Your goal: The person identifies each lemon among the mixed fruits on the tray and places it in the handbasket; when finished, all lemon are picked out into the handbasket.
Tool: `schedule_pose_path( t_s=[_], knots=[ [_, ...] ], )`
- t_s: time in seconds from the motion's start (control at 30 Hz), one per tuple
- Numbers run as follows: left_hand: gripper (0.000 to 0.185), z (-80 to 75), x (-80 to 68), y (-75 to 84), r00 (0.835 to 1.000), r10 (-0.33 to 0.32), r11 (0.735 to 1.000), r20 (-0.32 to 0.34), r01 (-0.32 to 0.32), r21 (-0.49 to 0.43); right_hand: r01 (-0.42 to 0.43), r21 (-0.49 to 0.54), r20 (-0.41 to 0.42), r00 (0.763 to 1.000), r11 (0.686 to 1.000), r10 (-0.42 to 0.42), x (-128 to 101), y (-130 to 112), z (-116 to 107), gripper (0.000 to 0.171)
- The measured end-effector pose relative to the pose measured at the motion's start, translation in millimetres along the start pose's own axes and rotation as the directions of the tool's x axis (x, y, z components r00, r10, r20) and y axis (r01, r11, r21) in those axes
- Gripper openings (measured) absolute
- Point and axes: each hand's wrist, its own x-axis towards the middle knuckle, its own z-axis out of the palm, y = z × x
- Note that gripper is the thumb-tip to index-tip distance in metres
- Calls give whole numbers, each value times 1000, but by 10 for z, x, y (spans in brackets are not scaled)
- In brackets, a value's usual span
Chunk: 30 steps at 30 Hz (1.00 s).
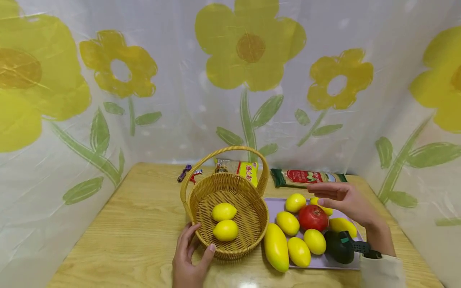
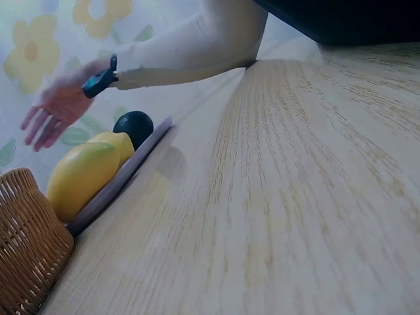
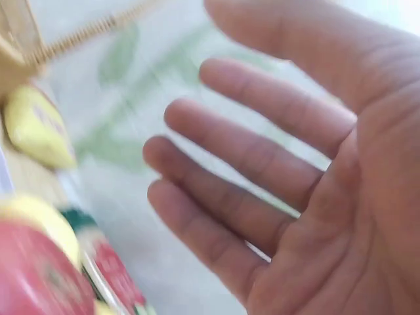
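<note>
My left hand (image 1: 189, 256) is at the near left side of a round wicker basket (image 1: 264, 228), thumb and fingers spread with their tips right at the rim. Two lemons (image 1: 224, 212) lie inside the basket. In the left wrist view only the basket's wall (image 2: 29, 243) shows at the edge; that hand is hidden. Over the far right of a lilac tray (image 1: 273, 204), my right hand (image 1: 351, 202) is raised with fingers extended and nothing in it. The right wrist view shows its bare palm (image 3: 328, 236). Below it lie a red pomegranate (image 1: 312, 218) and several lemons (image 1: 287, 223).
Also on the tray are a mango (image 1: 276, 248), another yellow fruit (image 1: 343, 227) and a dark green avocado (image 1: 339, 247). Behind stand a yellow food bag (image 1: 247, 172), a green-and-red packet (image 1: 306, 177) and small wrapped sweets (image 1: 185, 173). The basket's tall handle (image 1: 230, 149) arches over it.
</note>
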Motion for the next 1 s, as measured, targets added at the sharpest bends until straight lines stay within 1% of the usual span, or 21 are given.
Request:
schedule_pose_path(
  t_s=[0.1, 0.2, 0.27, 0.4, 0.5, 0.7, 0.9, 1.0],
  knots=[
    [61, 1, 1, 13, 1000, 7, 1000, 9, -7, 3, -72, -70, -56, 996, 995, 68, -130, 118, -157, 42],
    [60, 0, 1, 20, 1000, 7, 1000, 13, -7, -8, -142, -128, -98, 987, 982, 129, -206, 207, -240, 42],
    [59, -3, 2, 21, 1000, 15, 1000, 15, -15, -13, -183, -163, -112, 980, 970, 166, -230, 263, -265, 42],
    [59, -13, 6, 20, 1000, 16, 1000, 24, -15, -21, -244, -214, -109, 968, 946, 226, -239, 382, -264, 46],
    [60, -22, 4, 18, 999, 8, 1000, 32, -8, -21, -251, -232, -97, 967, 940, 235, -228, 470, -245, 50],
    [60, -29, 2, 14, 999, 7, 1000, 48, -5, -27, -276, -256, -108, 961, 926, 256, -200, 596, -203, 53],
    [61, -22, 15, -11, 999, 12, 1000, 41, -11, -20, -324, -287, -100, 946, 902, 308, -156, 703, -146, 58],
    [61, -24, 20, -11, 999, 0, 1000, 41, 0, -13, -341, -316, -115, 940, 885, 321, -137, 688, -121, 56]
  ],
)
